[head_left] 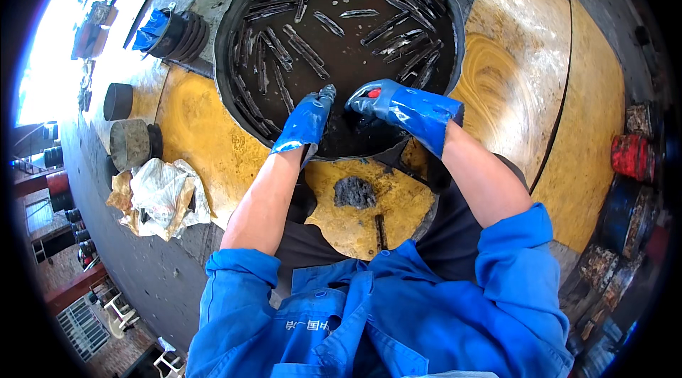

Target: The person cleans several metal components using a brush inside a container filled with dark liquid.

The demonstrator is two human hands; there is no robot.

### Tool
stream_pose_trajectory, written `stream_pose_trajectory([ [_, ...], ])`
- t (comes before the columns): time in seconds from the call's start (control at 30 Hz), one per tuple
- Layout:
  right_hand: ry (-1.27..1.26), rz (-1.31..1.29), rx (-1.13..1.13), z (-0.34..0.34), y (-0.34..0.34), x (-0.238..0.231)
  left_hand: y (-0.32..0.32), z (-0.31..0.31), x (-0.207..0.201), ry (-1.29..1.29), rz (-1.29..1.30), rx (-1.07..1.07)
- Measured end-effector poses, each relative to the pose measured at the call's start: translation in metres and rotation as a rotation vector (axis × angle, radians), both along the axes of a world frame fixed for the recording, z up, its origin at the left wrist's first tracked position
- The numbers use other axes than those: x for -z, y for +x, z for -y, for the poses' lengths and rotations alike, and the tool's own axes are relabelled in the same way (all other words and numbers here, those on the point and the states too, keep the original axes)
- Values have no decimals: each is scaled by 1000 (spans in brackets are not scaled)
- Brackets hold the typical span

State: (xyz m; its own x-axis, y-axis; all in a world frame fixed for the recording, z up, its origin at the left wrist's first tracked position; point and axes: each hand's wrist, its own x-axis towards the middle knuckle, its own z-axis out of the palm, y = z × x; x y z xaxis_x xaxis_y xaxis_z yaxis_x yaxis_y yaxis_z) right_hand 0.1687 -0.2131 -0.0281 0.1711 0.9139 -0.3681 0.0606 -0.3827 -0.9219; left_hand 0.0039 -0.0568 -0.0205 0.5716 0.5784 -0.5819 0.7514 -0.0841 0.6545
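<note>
A wide round tub (222, 58) holds dark liquid with several long blackened strips (305, 50) lying along its sides. Both my hands wear blue rubber gloves and are over the tub's near part. My left hand (310, 115) is at the near rim, fingers pressed together, the fingertips dark and wet. To its right, my right hand (406, 105) reaches in from the right with its fingers curled inward. A small red patch (374, 93) shows at its fingers; I cannot tell what it is. Anything within either grip is hidden against the dark liquid.
Between my knees a black clump (354, 192) lies on a yellowish board (327, 218), with a dark strip (381, 231) nearer me. Left stand a crumpled plastic bag (165, 193), round blocks (130, 145) and a dark bucket (174, 35). Red and dark containers (632, 158) line the right.
</note>
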Motion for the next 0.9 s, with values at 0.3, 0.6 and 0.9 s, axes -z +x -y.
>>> stream_pose_trajectory([
  [0.3,-15,-23,70,0,-3,-12,0,-2,1,-59,9,5],
  [0.6,-102,363,-130,1,-23,-21,-4,0,-7,-16,-7,16],
  [0.9,-154,773,-373,8,-33,-10,3,-2,2,56,6,60],
])
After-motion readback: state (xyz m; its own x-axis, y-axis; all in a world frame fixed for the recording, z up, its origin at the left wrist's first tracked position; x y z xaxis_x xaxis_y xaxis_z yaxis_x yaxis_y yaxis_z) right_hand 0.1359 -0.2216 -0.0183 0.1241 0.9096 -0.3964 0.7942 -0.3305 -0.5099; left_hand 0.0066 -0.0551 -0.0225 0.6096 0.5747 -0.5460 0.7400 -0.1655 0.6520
